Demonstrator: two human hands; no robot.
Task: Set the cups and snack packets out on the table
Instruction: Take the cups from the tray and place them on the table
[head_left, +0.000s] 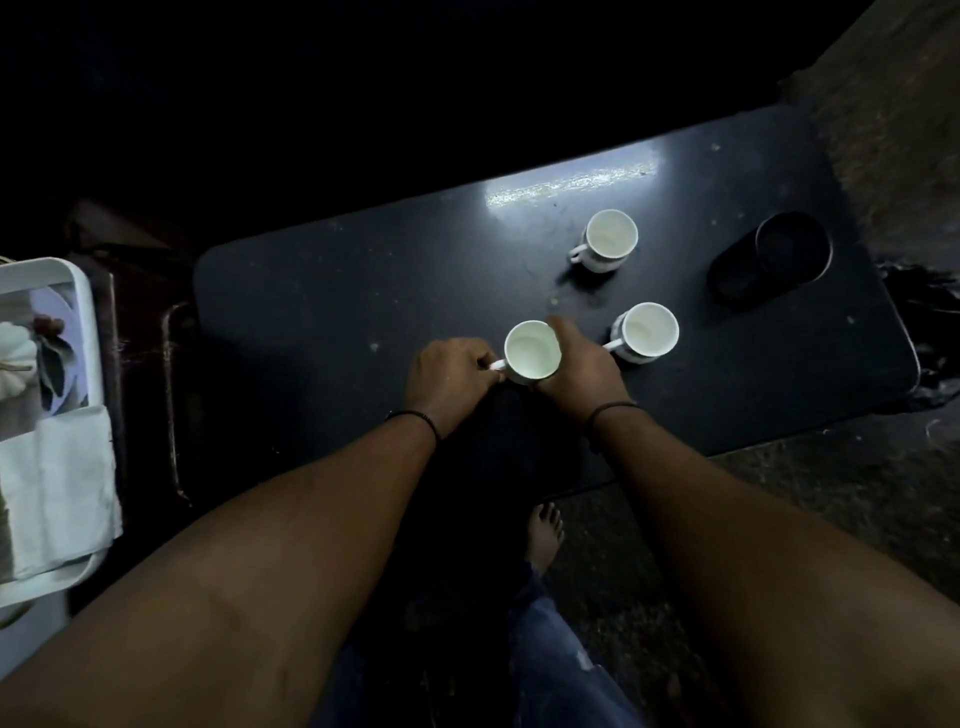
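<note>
Three white cups stand on the dark table (322, 291). The nearest cup (531, 349) is between my hands: my left hand (451, 370) pinches its handle and my right hand (577, 364) wraps its right side. A second cup (647, 331) stands just right of my right hand, its handle pointing left. The third cup (609, 238) sits farther back. A white tray (78, 270) at the left edge holds a pale cloth (57, 483) and some items I cannot make out in the dim light.
A dark oval holder with a round recess (771, 254) is set into the table's right end. Below the table's near edge are my bare foot (545, 535) and rough floor (831, 499). The far side is in darkness.
</note>
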